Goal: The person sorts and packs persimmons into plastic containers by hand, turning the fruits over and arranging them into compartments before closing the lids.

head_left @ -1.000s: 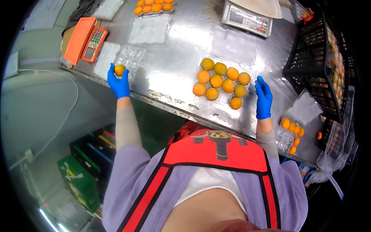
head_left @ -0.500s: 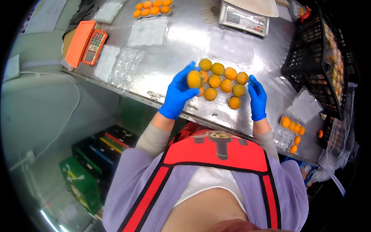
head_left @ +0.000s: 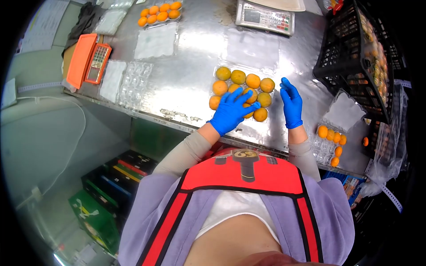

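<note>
A clear plastic clamshell tray [head_left: 252, 48] lies with its lid folded back on the metal table, filled with rows of round orange-yellow fruits [head_left: 253, 80], some greenish. My left hand [head_left: 230, 113], in a blue glove, reaches palm down over the near-left part of the tray. Its fingers are spread across the fruits and hide some of them. Just right of the tray, my right hand [head_left: 292, 104], also blue-gloved, is held apart from the fruits. Its fingers are extended and it holds nothing.
A white scale [head_left: 265, 18] stands at the back, an orange scale [head_left: 90, 62] at the left. Another fruit tray [head_left: 159, 14] is at the back left, and a partly filled one [head_left: 326, 141] at the right. A black crate [head_left: 339, 48] of fruit rises on the right.
My left hand has lowered the fruit it held into the tray and now lies spread over the fruits. The right hand stays beside the tray. The view has shifted slightly.
</note>
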A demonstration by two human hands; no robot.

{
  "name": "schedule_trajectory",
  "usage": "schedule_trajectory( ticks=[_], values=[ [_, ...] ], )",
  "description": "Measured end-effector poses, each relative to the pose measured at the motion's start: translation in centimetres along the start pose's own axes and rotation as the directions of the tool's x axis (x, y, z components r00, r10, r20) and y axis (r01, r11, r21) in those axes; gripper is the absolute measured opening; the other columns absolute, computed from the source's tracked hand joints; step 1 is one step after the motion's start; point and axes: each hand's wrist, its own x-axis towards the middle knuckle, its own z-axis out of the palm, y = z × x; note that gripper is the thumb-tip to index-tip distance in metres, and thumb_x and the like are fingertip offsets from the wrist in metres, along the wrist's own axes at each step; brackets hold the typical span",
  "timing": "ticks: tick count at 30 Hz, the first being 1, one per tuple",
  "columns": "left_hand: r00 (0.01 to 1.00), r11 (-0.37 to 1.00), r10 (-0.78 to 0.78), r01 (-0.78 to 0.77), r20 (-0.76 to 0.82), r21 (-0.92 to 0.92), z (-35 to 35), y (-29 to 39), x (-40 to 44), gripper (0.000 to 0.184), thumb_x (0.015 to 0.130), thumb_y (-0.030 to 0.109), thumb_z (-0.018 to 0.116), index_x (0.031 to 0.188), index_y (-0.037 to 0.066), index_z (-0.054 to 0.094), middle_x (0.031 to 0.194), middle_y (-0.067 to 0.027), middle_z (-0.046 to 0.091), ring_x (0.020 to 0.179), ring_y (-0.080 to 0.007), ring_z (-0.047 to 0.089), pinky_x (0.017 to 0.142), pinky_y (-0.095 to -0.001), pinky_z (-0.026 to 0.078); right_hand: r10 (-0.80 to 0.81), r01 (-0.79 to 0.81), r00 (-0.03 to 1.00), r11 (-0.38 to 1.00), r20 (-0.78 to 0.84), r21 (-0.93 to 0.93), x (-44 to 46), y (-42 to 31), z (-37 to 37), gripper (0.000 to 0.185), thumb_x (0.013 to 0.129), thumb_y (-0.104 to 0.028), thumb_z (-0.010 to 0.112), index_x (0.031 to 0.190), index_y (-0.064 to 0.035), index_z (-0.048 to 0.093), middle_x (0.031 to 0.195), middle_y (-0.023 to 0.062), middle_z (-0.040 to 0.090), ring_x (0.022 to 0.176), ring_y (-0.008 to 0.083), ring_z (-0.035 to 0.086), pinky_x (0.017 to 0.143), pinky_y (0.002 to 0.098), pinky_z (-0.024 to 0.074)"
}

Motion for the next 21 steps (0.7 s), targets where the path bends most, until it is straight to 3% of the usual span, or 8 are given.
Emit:
schedule_trajectory(
  ticks=[3, 5, 8, 11, 15, 17, 20, 21],
  values=[
    [0.993, 0.998, -0.06, 0.062, 0.103, -0.021, -1.4, -0.1, 0.0, 0.068, 0.06, 0.024, 0.076, 0.124, 0.027, 0.052, 0.13, -0.0084, 0.045, 0.121, -0.0322, 0.037, 0.094, -0.0487, 0.03, 0.01, -0.008, 0.999, 0.998, -0.031, 0.057, 0.6, -0.5, -0.5, 0.04, 0.087, -0.003, 0.053, 0.126, -0.0004, 0.048, 0.124, 0.0083, 0.053, 0.107, 0.0149, 0.052, 0.091, 0.027, 0.0423],
    [0.979, 0.959, -0.202, 0.206, 0.039, -0.194, -1.9, -0.7, -0.3, 0.063, 0.06, 0.032, 0.077, 0.118, 0.022, 0.056, 0.133, -0.01, 0.042, 0.126, -0.0335, 0.032, 0.1, -0.0509, 0.023, 0.004, -0.002, 0.999, 0.999, -0.037, 0.044, 0.8, -0.1, -0.8, 0.04, 0.087, -0.003, 0.053, 0.126, -0.0004, 0.048, 0.124, 0.0084, 0.053, 0.108, 0.0151, 0.052, 0.091, 0.0271, 0.0422],
    [0.969, 0.958, -0.231, 0.21, -0.091, -0.195, -1.6, -0.6, -1.0, 0.056, 0.06, 0.037, 0.076, 0.11, 0.016, 0.06, 0.133, -0.0104, 0.042, 0.127, -0.0341, 0.031, 0.101, -0.0523, 0.022, -0.003, 0.004, 1.0, 1.0, -0.029, 0.029, 1.0, 0.2, -0.8, 0.04, 0.087, -0.003, 0.053, 0.126, -0.0001, 0.048, 0.124, 0.0086, 0.053, 0.108, 0.0155, 0.052, 0.092, 0.0273, 0.042],
    [0.969, 0.968, -0.246, 0.245, -0.025, -0.048, -0.9, 0.8, -0.7, 0.049, 0.063, 0.038, 0.074, 0.103, 0.014, 0.062, 0.132, -0.0111, 0.043, 0.127, -0.0341, 0.031, 0.101, -0.0513, 0.022, -0.015, 0.016, 1.0, 0.999, -0.011, 0.032, 1.5, 0.2, -0.5, 0.04, 0.087, -0.003, 0.053, 0.126, 0.0001, 0.048, 0.125, 0.009, 0.052, 0.108, 0.0159, 0.052, 0.092, 0.0274, 0.0417],
    [0.97, 0.971, -0.239, 0.237, -0.039, -0.036, -0.1, 0.2, -0.8, 0.045, 0.066, 0.036, 0.072, 0.104, 0.013, 0.062, 0.129, -0.0121, 0.046, 0.125, -0.0349, 0.034, 0.101, -0.0508, 0.024, -0.042, 0.042, 0.999, 0.999, 0.008, 0.026, 2.0, 0.4, -0.4, 0.04, 0.087, -0.003, 0.054, 0.126, 0.0005, 0.048, 0.125, 0.0095, 0.052, 0.108, 0.0163, 0.052, 0.093, 0.0278, 0.0415],
    [0.955, 0.94, -0.291, 0.274, -0.061, -0.204, -0.5, -1.5, -1.4, 0.044, 0.069, 0.034, 0.07, 0.107, 0.015, 0.061, 0.131, -0.0108, 0.044, 0.126, -0.0336, 0.032, 0.104, -0.0494, 0.02, -0.03, 0.03, 1.0, 0.999, 0.006, 0.025, 2.0, 0.2, -0.3, 0.04, 0.087, -0.003, 0.054, 0.126, 0.0005, 0.048, 0.125, 0.0096, 0.053, 0.108, 0.0164, 0.052, 0.093, 0.0278, 0.0414],
    [0.834, 0.847, -0.505, 0.43, -0.221, -0.312, -0.9, -5.3, -2.5, 0.048, 0.068, 0.032, 0.072, 0.11, 0.013, 0.061, 0.13, -0.0172, 0.044, 0.121, -0.0365, 0.038, 0.099, -0.045, 0.031, -0.002, 0.002, 1.0, 1.0, -0.005, 0.022, 1.5, 0.3, -0.2, 0.04, 0.087, -0.003, 0.054, 0.126, 0.0005, 0.048, 0.124, 0.0096, 0.053, 0.108, 0.0164, 0.052, 0.093, 0.0277, 0.0414],
    [0.834, 0.847, -0.506, 0.431, -0.222, -0.312, -1.4, -5.6, -2.2, 0.048, 0.068, 0.032, 0.072, 0.11, 0.013, 0.061, 0.13, -0.0172, 0.044, 0.121, -0.0365, 0.038, 0.099, -0.045, 0.031, 0.013, -0.013, 1.0, 1.0, -0.01, 0.022, 1.4, 0.4, -0.2, 0.04, 0.087, -0.003, 0.054, 0.126, 0.0005, 0.048, 0.124, 0.0095, 0.053, 0.108, 0.0164, 0.052, 0.093, 0.0276, 0.0414]
  ],
)
